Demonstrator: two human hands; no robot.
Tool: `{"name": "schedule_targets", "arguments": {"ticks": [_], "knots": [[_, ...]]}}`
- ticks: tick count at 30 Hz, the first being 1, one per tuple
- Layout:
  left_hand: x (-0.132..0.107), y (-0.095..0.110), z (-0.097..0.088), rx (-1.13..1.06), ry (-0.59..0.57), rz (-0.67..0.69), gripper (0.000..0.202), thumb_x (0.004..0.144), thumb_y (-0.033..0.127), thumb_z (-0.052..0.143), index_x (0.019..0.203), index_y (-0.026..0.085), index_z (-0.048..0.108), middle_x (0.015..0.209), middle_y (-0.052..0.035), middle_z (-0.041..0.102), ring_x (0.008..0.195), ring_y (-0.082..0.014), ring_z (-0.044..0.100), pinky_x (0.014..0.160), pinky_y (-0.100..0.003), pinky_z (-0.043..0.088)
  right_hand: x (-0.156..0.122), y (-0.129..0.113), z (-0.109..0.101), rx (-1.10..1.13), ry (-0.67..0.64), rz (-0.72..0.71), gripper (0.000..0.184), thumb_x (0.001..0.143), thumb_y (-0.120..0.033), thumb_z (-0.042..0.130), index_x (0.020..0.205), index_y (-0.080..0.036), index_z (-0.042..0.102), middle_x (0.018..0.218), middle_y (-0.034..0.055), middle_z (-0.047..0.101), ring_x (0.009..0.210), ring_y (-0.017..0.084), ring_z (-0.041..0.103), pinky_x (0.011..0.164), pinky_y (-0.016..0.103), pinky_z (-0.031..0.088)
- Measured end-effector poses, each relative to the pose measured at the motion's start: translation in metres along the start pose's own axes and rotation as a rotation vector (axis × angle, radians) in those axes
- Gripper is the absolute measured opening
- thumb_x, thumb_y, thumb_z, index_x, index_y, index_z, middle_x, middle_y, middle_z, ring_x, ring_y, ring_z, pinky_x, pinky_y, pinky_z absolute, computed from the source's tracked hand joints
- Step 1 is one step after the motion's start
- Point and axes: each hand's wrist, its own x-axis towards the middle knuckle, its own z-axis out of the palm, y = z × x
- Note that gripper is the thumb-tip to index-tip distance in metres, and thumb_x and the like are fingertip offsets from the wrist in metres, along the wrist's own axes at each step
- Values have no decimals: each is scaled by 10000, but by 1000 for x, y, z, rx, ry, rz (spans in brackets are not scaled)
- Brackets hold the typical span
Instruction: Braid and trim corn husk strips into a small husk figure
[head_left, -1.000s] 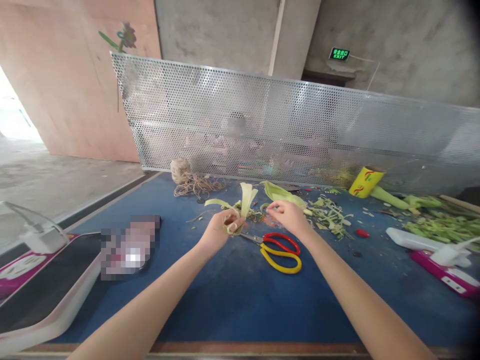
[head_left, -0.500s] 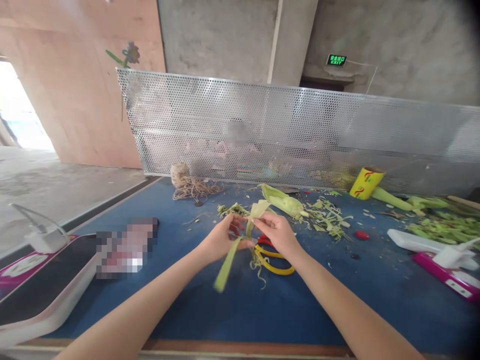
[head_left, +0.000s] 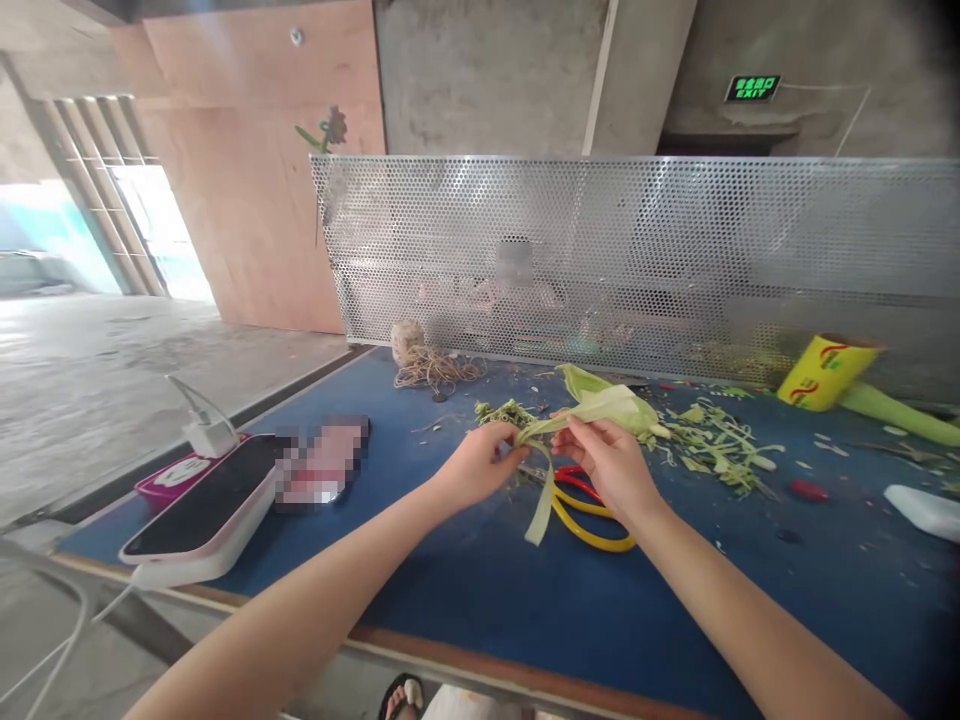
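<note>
My left hand (head_left: 484, 462) pinches a pale green strip of corn husk (head_left: 538, 518) between thumb and fingers; one end hangs down over the table. My right hand (head_left: 609, 462) grips the same husk further along, thumb and forefinger together, where a broader leaf spreads to the upper right. Just below the hands lie scissors (head_left: 596, 543) with yellow and red handles, their blades partly covered by the husk. Behind my right hand rests a larger bundle of green husk (head_left: 641, 412), partly hidden. Thin green shreds (head_left: 504, 411) lie behind my left hand.
A ball of twine (head_left: 407, 342) with loose strands stands at the back left. Nearer are a phone (head_left: 330, 460) and a black-topped white device (head_left: 206, 500). Husk scraps (head_left: 720, 445), a red object (head_left: 809, 490) and a yellow roll (head_left: 829, 372) lie rightward. A perforated metal screen (head_left: 450, 220) closes the back.
The view has swung left, so the table appears shifted right. The husk now stretches sideways between my hands, where it stood more upright before; its hanging end has come to the right of my left hand.
</note>
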Motion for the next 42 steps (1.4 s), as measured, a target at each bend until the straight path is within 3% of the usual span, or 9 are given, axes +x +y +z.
{"name": "schedule_targets", "arguments": {"ticks": [2,4,7,10,16,20,27,35,42], "knots": [[3,-3,-1,-61,4,-23,181,817,320,391,759,174,481,687,-17,567,620,-132,514,597,-251,415,2,1,-2,-5,17,18,272,716,-432,604,774,-167,621,735,49,629,682,170,586,654,333,501],[6,-5,-1,-107,-2,-38,213,840,344,337,806,174,459,610,9,538,563,-121,510,571,-240,425,2,1,-3,-68,-16,23,292,689,-381,641,896,-177,609,852,66,629,712,174,584,630,324,498],[5,-4,2,-115,-33,-48,242,847,356,310,787,177,462,508,50,425,475,-110,444,502,-227,401,0,3,0,-260,-128,-36,533,626,-290,693,1122,-243,504,1028,65,578,786,179,570,643,315,487],[0,1,7,-66,-104,-40,300,858,361,288,725,175,483,504,46,393,458,-106,406,469,-222,368,-1,5,4,-365,-133,-105,667,594,-271,710,1199,-263,427,1065,61,529,823,170,549,687,307,474],[-4,13,-2,171,-200,-20,337,841,426,348,751,187,568,575,9,488,537,-136,471,543,-242,367,-3,-2,-2,-319,-215,-45,339,722,-356,608,1040,-242,574,872,20,555,644,114,517,551,238,431],[-3,5,-31,413,-62,-135,465,691,613,491,873,191,566,706,-47,576,653,-212,535,614,-292,370,-4,-11,-3,-272,-296,24,217,744,-371,583,875,-226,677,699,6,572,543,109,492,506,242,396],[4,-41,-80,636,145,-533,686,722,705,281,825,126,633,683,-172,630,789,-340,597,673,-388,409,-4,-5,-2,-175,-268,78,317,773,-411,537,936,-163,650,471,-64,360,408,76,332,454,248,309],[8,-65,-90,677,234,-735,793,682,751,254,821,81,654,764,-249,649,882,-397,586,698,-452,419,-5,-6,-6,-189,-242,140,286,751,-422,570,920,-206,652,499,-62,351,443,79,335,472,246,327],[8,-52,-89,623,322,-646,671,723,678,313,748,87,628,753,-237,633,895,-421,556,732,-521,386,-4,-4,-6,-162,-248,160,264,753,-405,580,901,-200,653,488,-66,355,433,71,344,469,242,324]]}}
